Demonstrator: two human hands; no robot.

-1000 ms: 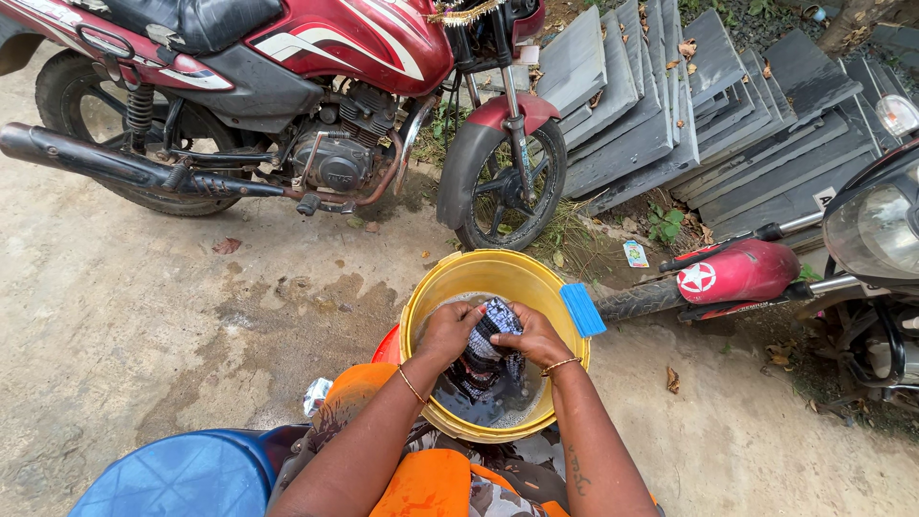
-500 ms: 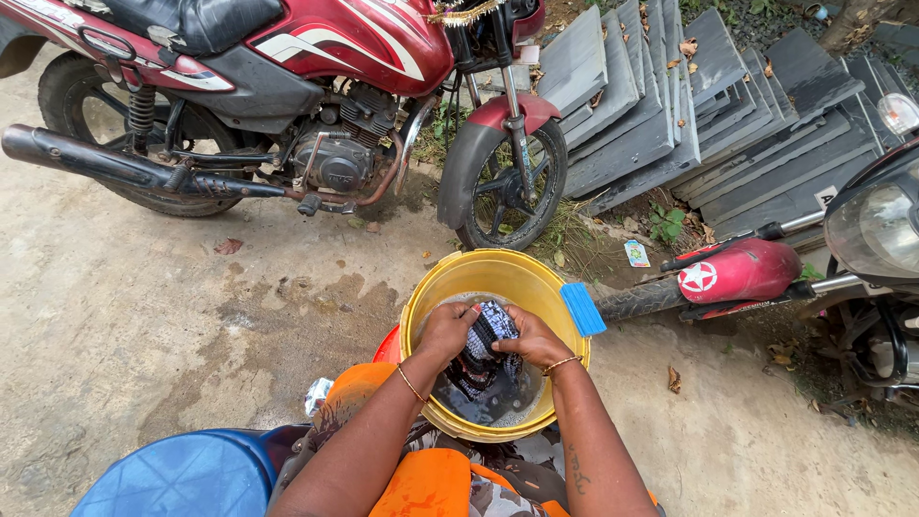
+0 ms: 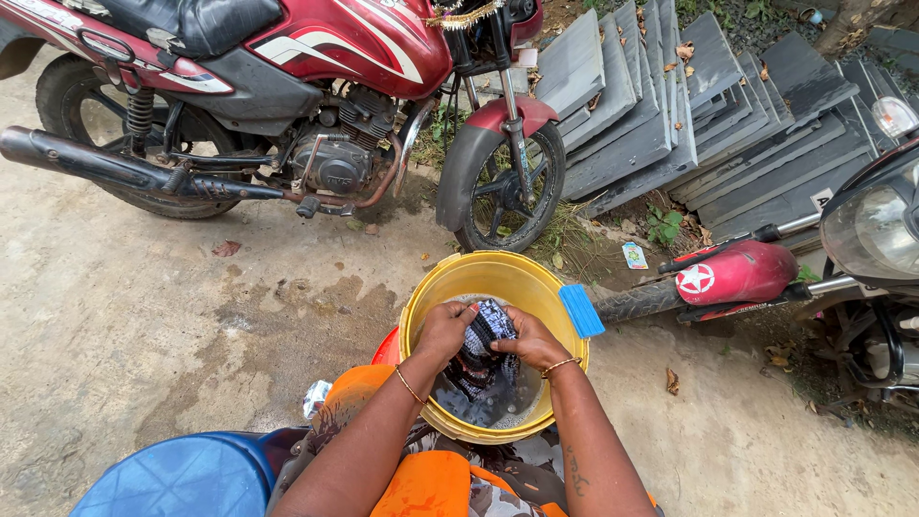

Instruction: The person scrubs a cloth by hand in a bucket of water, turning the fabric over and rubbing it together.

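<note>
hands (image 3: 488, 335) clenched on wet cloth (image 3: 486, 330) in bucket (image 3: 436, 287)

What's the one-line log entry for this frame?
left hand: grips cloth | right hand: grips cloth | over: yellow bucket | water: soapy

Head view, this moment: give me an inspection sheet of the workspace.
Surface: concrete ground, damp patches.
Job's things: yellow bucket with water; dark patterned cloth partly in it.
Clutter: blue brush on the bucket rim; blue tub; dry leaves.
Grippers: left hand and right hand both grip the cloth.
Cables: nothing seen.
Surroundings: red motorcycle, second motorcycle, stacked grey slabs.
</note>
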